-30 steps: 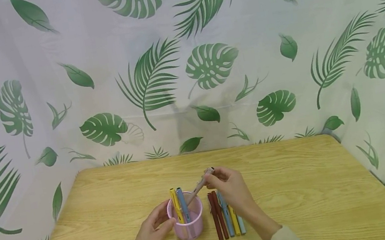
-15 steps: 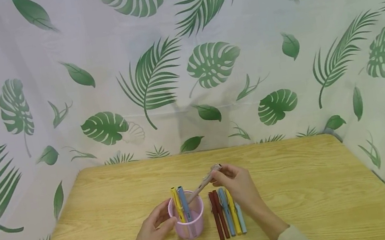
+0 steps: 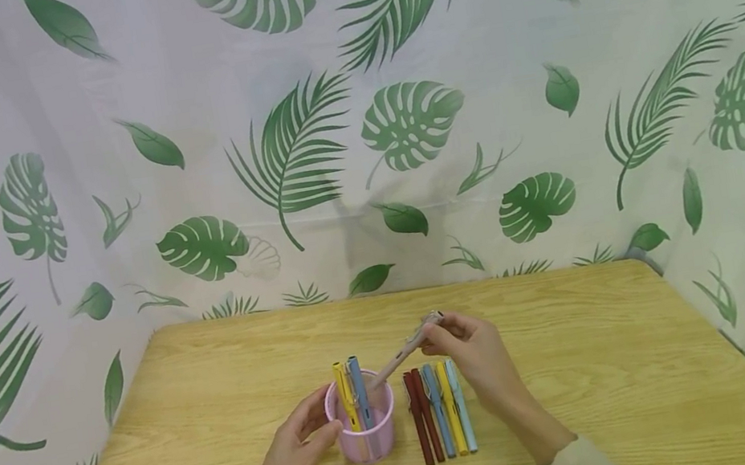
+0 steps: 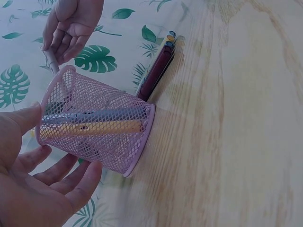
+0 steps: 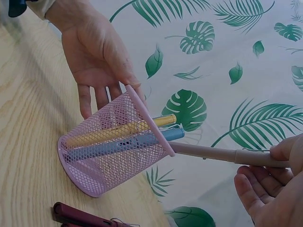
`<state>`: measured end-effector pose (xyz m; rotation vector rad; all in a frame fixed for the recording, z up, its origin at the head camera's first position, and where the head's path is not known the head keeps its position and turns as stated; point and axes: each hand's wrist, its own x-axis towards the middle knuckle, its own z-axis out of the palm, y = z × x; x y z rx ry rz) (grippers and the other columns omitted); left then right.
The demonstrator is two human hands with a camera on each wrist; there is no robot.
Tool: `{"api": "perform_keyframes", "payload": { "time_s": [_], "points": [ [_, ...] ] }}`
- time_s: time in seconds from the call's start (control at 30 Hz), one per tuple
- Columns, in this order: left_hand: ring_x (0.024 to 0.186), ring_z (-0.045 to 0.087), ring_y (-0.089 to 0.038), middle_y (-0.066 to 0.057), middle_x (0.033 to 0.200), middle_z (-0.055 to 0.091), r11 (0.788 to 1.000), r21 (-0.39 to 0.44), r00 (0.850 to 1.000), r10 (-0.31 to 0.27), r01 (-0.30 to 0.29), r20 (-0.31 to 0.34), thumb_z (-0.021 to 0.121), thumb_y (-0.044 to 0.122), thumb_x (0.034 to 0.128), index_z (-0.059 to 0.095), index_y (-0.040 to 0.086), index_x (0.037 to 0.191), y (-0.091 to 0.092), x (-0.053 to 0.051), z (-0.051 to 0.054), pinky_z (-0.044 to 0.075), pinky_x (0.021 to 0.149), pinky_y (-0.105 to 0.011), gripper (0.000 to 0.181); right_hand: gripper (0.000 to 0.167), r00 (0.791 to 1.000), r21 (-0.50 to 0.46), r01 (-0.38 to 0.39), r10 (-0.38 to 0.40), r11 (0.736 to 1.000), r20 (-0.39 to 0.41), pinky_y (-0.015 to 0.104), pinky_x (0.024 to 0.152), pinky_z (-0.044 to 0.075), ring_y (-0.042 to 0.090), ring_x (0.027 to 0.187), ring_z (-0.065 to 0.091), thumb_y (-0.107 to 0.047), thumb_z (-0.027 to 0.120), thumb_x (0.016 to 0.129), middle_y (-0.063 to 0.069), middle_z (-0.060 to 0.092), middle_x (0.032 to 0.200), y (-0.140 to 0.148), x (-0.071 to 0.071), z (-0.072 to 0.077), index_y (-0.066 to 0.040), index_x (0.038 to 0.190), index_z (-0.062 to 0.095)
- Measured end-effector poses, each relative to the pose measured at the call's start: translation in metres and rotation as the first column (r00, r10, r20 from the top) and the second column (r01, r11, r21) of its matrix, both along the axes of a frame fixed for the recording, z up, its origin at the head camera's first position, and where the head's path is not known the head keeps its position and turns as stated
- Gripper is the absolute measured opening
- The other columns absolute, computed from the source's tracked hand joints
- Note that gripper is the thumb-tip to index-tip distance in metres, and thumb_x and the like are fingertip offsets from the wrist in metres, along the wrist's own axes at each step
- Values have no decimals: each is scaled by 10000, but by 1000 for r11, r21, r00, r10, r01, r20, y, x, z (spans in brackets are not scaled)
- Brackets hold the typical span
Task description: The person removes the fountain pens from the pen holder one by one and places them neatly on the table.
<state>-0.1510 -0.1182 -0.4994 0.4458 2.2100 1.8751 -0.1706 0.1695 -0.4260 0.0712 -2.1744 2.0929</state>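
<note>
A pink mesh pen cup (image 3: 368,443) stands upright on the table, with a yellow pen (image 3: 345,395) and a blue pen (image 3: 359,389) leaning inside. My left hand (image 3: 297,449) holds the cup from its left side, thumb and fingers at the rim, as the left wrist view also shows for the cup (image 4: 97,120). Between thumb and fingers my right hand (image 3: 472,355) pinches a grey pen (image 3: 402,352) near its upper end. That pen slants down to the left, its lower end within the cup's mouth; the right wrist view shows the grey pen (image 5: 208,153) crossing the rim.
Right of the cup, several pens lie side by side: two dark red pens (image 3: 418,420), a blue pen (image 3: 437,409), a yellow pen (image 3: 451,407) and a light blue pen (image 3: 463,413). A leaf-print cloth (image 3: 330,150) hangs behind the wooden table (image 3: 219,371).
My right hand has moved right and slightly up, drawing the grey pen partly out of the cup. The yellow and blue pens in the cup shifted slightly. My left hand stays at the cup.
</note>
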Motion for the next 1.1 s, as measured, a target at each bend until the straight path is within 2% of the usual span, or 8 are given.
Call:
{"api": "perform_keyframes", "payload": {
  "time_s": [0.17,0.4,0.6,1.1],
  "points": [
    [1317,528,-416,-200,1427,564,1000,2,1000,3,-3,5,628,155,1046,419,12,1544,0,0,0,551,987,-294,559,273,1000,-17,-6,6,1000,-17,354,907,607,212,918,741,-158,674,1026,167,736,1044,7,1,2,82,1158,683],
    [1313,531,-419,-221,1426,561,1000,13,1000,0,0,-13,631,149,1044,428,2,1537,1,0,2,550,973,-281,553,277,999,-33,-16,15,999,-42,413,934,597,214,926,732,-147,675,1024,197,720,1049,18,3,7,100,1152,667],
    [1323,527,-416,-217,1440,554,1000,14,1000,2,-2,-3,632,151,1044,434,10,1536,1,0,3,551,983,-293,549,337,1000,-2,-8,7,1000,-28,341,934,594,191,946,735,-167,660,1037,198,712,1097,29,5,10,119,1212,644],
    [1330,520,-438,-261,1455,533,1000,31,1000,-5,6,-3,652,155,1033,433,-17,1529,1,-1,1,548,979,-281,569,361,999,45,33,-32,998,-14,329,923,596,172,991,716,-200,660,1040,211,710,1150,53,13,11,101,1240,648]
  ]
}}
